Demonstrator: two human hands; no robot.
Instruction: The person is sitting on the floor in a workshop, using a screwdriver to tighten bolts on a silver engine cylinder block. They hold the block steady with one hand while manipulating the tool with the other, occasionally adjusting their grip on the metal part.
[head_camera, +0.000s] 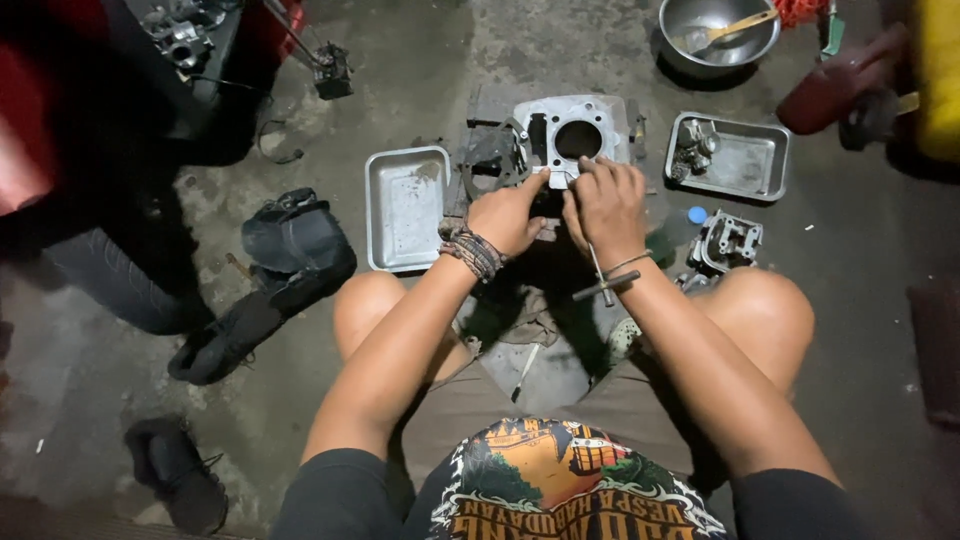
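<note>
Both hands meet at the near edge of the grey engine cylinder (575, 135) on the floor. The left hand (508, 215) braces it, fingers curled; the right hand (607, 200) seems to pinch a small part there, though its grip is hidden. An empty metal tray (405, 205) lies left.

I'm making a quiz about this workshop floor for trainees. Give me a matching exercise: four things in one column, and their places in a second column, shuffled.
Things:
1. Engine cylinder
2. Flat tray
3. Bowl
4. Tray with parts

Places:
A. top of the view, a wooden spoon in it
B. under the fingers of both hands
C. left of the left hand
D. right of the right hand

Pairs: 1-B, 2-C, 3-A, 4-D
</note>
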